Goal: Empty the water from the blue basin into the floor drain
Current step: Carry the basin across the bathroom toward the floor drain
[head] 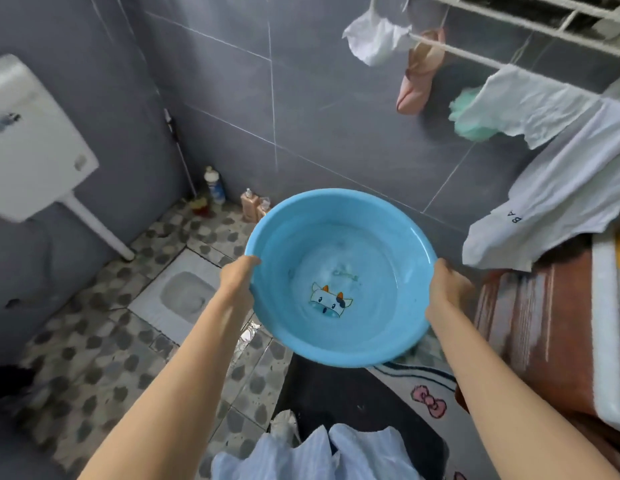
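We hold the blue basin (341, 277) out in front of us, in the air above the edge where the patterned floor tiles (104, 344) meet a dark mat (353, 403). It sits roughly level, its open mouth facing up toward us. A shallow layer of clear water (343, 271) covers its bottom, and a cartoon cow face (331, 301) shows through it.

Our left hand (237, 282) is closed around the basin's left rim, thumb hooked over the top edge and the fingers hidden under the outside wall. Our right hand (447, 289) is clamped on the right rim in the same way, its fingers also out of sight beneath. Both forearms are bare and stretched forward.

Below and to the left of the basin, a white squat pan (183, 296) is sunk into the tiled floor. Beyond it, bottles (215, 187) stand at the foot of the grey tiled wall (319, 109), and a white cistern (34, 140) hangs on the wall at the left with its pipe running down. At the upper right, cloths (530, 109) hang over a white rack (474, 53).
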`<state>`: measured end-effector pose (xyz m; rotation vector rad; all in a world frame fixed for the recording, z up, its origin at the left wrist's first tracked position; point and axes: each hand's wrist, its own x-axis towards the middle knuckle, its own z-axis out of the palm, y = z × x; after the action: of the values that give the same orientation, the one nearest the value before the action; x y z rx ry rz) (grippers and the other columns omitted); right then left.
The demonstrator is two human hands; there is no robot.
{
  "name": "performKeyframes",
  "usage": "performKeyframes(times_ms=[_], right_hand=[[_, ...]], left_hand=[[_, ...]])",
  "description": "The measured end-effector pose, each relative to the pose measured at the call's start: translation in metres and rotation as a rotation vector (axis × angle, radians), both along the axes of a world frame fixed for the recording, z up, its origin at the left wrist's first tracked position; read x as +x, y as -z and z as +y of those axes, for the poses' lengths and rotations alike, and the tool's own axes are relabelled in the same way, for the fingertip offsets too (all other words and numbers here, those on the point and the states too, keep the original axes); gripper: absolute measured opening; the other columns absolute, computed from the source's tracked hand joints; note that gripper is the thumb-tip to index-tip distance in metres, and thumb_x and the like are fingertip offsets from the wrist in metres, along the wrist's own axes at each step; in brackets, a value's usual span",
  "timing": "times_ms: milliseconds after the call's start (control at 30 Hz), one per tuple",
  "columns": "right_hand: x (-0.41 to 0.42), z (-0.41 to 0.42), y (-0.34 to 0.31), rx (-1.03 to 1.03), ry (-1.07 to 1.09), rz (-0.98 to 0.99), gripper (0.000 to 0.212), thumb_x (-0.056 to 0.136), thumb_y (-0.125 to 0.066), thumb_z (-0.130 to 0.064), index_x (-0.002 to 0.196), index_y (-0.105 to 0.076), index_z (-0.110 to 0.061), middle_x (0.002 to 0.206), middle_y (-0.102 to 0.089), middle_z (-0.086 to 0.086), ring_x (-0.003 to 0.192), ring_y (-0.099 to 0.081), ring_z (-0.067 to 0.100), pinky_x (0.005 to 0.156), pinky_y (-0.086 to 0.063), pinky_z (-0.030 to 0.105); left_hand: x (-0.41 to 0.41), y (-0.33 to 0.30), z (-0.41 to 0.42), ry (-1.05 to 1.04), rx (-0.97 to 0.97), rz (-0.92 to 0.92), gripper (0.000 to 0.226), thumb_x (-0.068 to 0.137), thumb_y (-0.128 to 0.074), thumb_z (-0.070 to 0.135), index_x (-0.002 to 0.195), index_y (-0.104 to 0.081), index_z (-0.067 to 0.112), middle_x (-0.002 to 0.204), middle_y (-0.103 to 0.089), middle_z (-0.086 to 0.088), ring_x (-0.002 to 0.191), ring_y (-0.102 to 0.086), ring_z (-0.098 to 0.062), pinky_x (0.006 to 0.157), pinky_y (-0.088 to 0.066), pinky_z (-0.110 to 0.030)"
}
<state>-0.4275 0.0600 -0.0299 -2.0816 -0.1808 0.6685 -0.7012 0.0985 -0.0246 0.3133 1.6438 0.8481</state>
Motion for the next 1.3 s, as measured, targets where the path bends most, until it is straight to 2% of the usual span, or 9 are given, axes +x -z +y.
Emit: performKeyframes(times_ms=[133,267,400,633,833,933,1067,1200,1300], right_hand=[[-0.042,0.042,0.015,-0.040,-0.114,0.008,0.029,0.081,-0.048,-0.032,0.056,-0.048,-0.016,0.062,-0.051,0.000,0.072,-0.050,0.025,0.066,-0.041,0.035],[-0.082,0.091,0.023,-0.038,-0.250,-0.003,0.031,0.089,-0.045,-0.030,0.074,-0.057,-0.005,0.064,-0.053,0.002,0.071,-0.050,0.026,0.066,-0.042,0.032],[-0.113,0.144,0.036,-0.035,-0.364,-0.046,0.040,0.090,-0.043,-0.037,0.058,-0.048,-0.012,0.064,-0.052,0.005,0.073,-0.047,0.026,0.069,-0.040,0.034],[-0.162,0.227,0.046,-0.021,-0.564,-0.042,0.039,0.092,-0.040,-0.036,0.068,-0.052,-0.008,0.062,-0.050,0.003,0.062,-0.045,0.023,0.059,-0.036,0.029],[-0.210,0.275,0.044,-0.031,-0.620,-0.048,0.041,0.090,-0.040,-0.036,0.054,-0.040,-0.015,0.057,-0.043,0.001,0.057,-0.039,0.022,0.062,-0.036,0.034],[-0.236,0.290,0.050,-0.015,-0.609,-0.058,0.043,0.091,-0.040,-0.035,0.053,-0.037,-0.014,0.055,-0.040,0.001,0.054,-0.036,0.020,0.059,-0.033,0.033],[-0.263,0.290,0.063,-0.043,-0.590,-0.090,0.042,0.088,-0.040,-0.040,0.053,-0.040,-0.017,0.058,-0.045,0.003,0.056,-0.041,0.021,0.061,-0.036,0.036],[-0.295,0.282,0.089,-0.128,-0.495,-0.079,0.048,0.079,-0.035,-0.052,0.069,-0.059,-0.012,0.082,-0.059,0.012,0.081,-0.057,0.033,0.079,-0.049,0.050],[-0.320,0.274,0.084,-0.160,-0.443,-0.071,0.050,0.093,-0.039,-0.037,0.096,-0.067,0.005,0.095,-0.062,0.019,0.085,-0.053,0.034,0.077,-0.040,0.038]], left_hand=[[-0.046,0.008,0.018,-0.044,-0.048,0.042,0.007,0.088,-0.052,0.009,0.087,-0.051,0.002,0.081,-0.055,-0.009,0.089,-0.052,-0.030,0.077,-0.041,-0.035],[-0.090,0.024,0.047,-0.113,-0.071,0.120,0.027,0.086,-0.052,0.009,0.061,-0.041,0.012,0.073,-0.048,-0.008,0.084,-0.047,-0.026,0.073,-0.037,-0.035],[-0.120,0.039,0.071,-0.125,-0.031,0.219,0.015,0.081,-0.046,0.010,0.072,-0.056,0.016,0.088,-0.055,-0.009,0.078,-0.048,-0.023,0.062,-0.037,-0.031],[-0.157,0.045,0.106,-0.169,-0.034,0.295,0.029,0.089,-0.038,0.013,0.104,-0.061,0.023,0.086,-0.058,0.000,0.079,-0.054,-0.022,0.069,-0.043,-0.030],[-0.201,0.047,0.136,-0.196,-0.106,0.285,0.021,0.084,-0.041,0.012,0.076,-0.060,0.014,0.072,-0.052,-0.006,0.050,-0.041,-0.018,0.045,-0.030,-0.023],[-0.231,0.055,0.156,-0.224,-0.130,0.256,0.024,0.085,-0.043,0.014,0.062,-0.051,0.014,0.069,-0.048,-0.006,0.052,-0.038,-0.020,0.048,-0.028,-0.024],[-0.262,0.070,0.172,-0.290,-0.144,0.229,0.016,0.086,-0.048,0.018,0.078,-0.056,0.007,0.079,-0.052,-0.007,0.071,-0.047,-0.024,0.064,-0.035,-0.032],[-0.302,0.084,0.187,-0.247,-0.164,0.252,0.016,0.086,-0.050,0.016,0.079,-0.055,0.003,0.085,-0.053,-0.011,0.074,-0.050,-0.024,0.070,-0.038,-0.033],[-0.326,0.091,0.203,-0.243,-0.167,0.246,0.028,0.089,-0.048,0.015,0.104,-0.059,-0.006,0.093,-0.054,-0.013,0.082,-0.050,-0.025,0.071,-0.038,-0.032]])
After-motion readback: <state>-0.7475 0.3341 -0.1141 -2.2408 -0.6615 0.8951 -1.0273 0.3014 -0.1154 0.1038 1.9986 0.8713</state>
